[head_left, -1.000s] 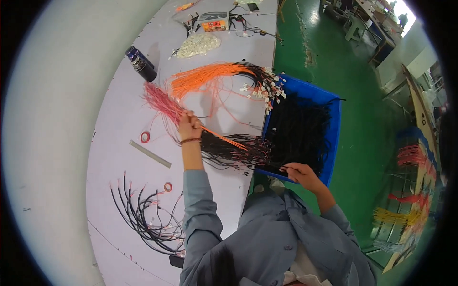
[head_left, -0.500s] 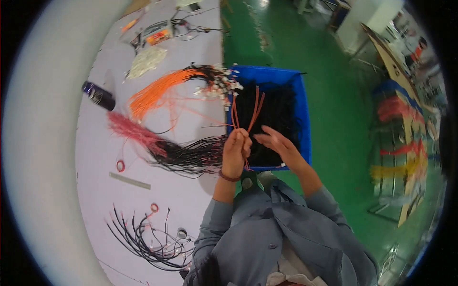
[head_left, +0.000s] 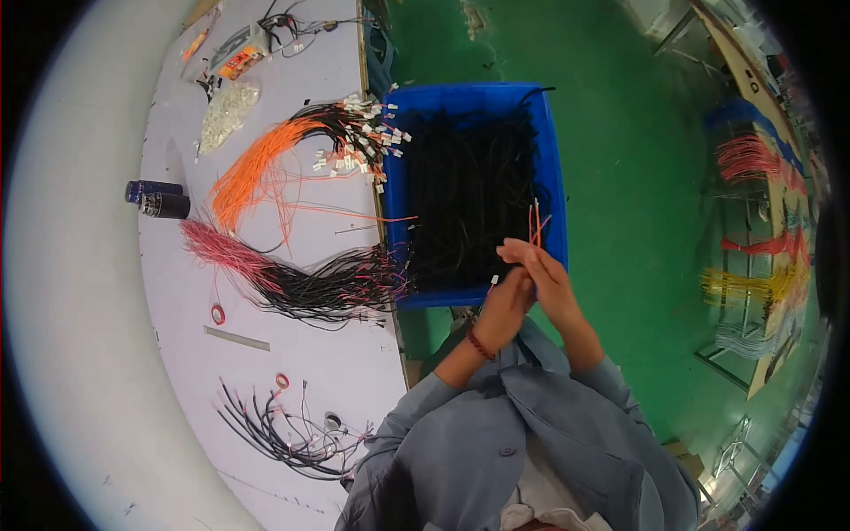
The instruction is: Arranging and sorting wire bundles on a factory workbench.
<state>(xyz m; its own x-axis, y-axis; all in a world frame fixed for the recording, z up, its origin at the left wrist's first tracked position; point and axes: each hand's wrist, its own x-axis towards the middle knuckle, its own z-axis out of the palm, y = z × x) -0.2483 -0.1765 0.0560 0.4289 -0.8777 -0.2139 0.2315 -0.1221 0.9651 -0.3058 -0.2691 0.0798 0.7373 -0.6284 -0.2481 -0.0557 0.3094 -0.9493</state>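
Note:
My left hand (head_left: 506, 311) and my right hand (head_left: 551, 281) meet over the near right corner of a blue bin (head_left: 556, 177). A few thin orange-red wires (head_left: 536, 223) stick up from behind my right hand's fingers. My left hand is closed on the lower part of these wires, its fingertips partly covered by the right. The right hand is folded over them, fingers pointing left. Beside the left hand a small white connector (head_left: 494, 280) pokes out. Inside the bin lies a mass of black strips or tubing (head_left: 469, 186).
On the white table (head_left: 301, 363) at left lie an orange wire bundle (head_left: 243, 173) with white connectors, a pink-and-black bundle (head_left: 310, 288), black cables (head_left: 266, 434), tape rolls, a ruler (head_left: 237, 338), two dark cans (head_left: 166, 205) and a bag of white pieces (head_left: 226, 115). Right, a rack holds coloured wires (head_left: 753, 285).
Both hands have moved right with the wires and come together. My right hand was apart with spread fingers; now it is folded over the wires. The view has also shifted.

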